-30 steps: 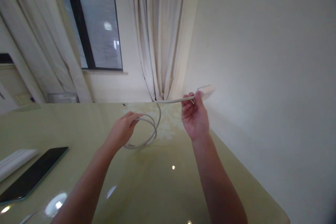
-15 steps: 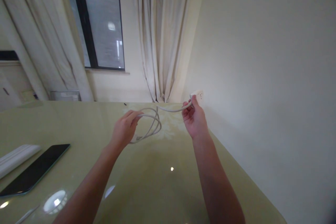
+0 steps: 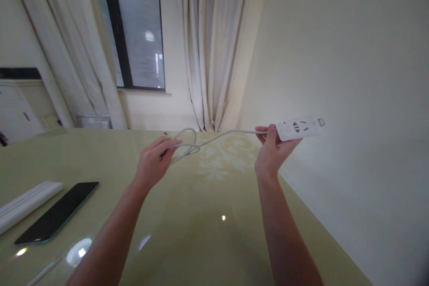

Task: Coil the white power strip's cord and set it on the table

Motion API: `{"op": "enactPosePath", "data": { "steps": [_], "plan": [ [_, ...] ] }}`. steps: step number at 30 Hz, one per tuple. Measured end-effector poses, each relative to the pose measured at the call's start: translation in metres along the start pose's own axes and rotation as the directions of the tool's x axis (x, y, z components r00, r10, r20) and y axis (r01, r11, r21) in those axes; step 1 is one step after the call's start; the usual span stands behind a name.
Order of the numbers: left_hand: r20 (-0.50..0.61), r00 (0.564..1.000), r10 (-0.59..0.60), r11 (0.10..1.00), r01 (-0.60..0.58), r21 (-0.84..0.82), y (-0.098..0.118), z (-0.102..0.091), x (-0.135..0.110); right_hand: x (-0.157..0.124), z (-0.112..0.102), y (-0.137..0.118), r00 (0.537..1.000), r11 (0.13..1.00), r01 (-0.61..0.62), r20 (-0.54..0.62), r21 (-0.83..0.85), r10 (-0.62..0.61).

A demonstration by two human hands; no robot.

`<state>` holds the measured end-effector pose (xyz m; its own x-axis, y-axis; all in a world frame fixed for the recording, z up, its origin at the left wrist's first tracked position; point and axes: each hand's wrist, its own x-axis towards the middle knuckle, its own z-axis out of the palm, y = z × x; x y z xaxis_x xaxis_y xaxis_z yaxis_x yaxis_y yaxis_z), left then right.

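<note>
My right hand [image 3: 273,152] grips one end of a white power strip [image 3: 298,128], which sticks out to the right, level, with its sockets facing me. Its white cable [image 3: 214,137] runs left from the strip to my left hand [image 3: 154,163]. That hand is closed on the looped part of the cable [image 3: 186,143], held a little above the glossy yellow-green table [image 3: 201,214]. Both hands are raised over the far part of the table, near the curtain corner.
A dark tablet or phone [image 3: 56,212] lies on the table at the left, beside a white flat object [image 3: 23,203]. Cream curtains [image 3: 214,44] and a dark window [image 3: 137,27] stand behind. A plain wall [image 3: 351,98] borders the table's right edge.
My right hand moved right and turned the power strip so it shows fully. The cable pulled straighter and its loops shrank, lifting off the table at my left hand.
</note>
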<state>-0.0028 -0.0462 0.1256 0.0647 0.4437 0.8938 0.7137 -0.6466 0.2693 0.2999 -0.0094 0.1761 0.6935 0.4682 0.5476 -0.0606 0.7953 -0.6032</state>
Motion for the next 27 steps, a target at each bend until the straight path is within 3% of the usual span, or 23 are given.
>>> {"op": "enactPosePath", "data": {
  "steps": [5,12,18,22,27],
  "plan": [
    [-0.031,0.996,-0.083,0.995,0.081,-0.061,0.014,0.001,0.006,-0.002,0.000,-0.008,0.998,1.000,-0.013,0.060,0.009,0.013],
    [-0.071,0.977,-0.199,0.975,0.190,-0.119,0.018,0.002,0.005,-0.003,-0.001,-0.011,0.955,0.961,-0.262,0.162,0.084,0.247],
    [-0.065,0.955,-0.291,0.950,0.280,-0.138,0.016,0.000,0.004,-0.004,0.000,-0.013,0.911,0.937,-0.338,0.284,0.093,0.301],
    [-0.085,0.922,-0.378,0.907,0.350,-0.237,0.012,0.000,0.004,-0.006,-0.002,-0.006,0.889,0.949,-0.309,0.336,-0.058,0.310],
    [-0.153,0.870,-0.468,0.852,0.399,-0.340,0.007,0.001,0.006,-0.001,-0.007,0.016,0.942,0.960,-0.103,0.284,-0.262,0.179]
  ]
}}
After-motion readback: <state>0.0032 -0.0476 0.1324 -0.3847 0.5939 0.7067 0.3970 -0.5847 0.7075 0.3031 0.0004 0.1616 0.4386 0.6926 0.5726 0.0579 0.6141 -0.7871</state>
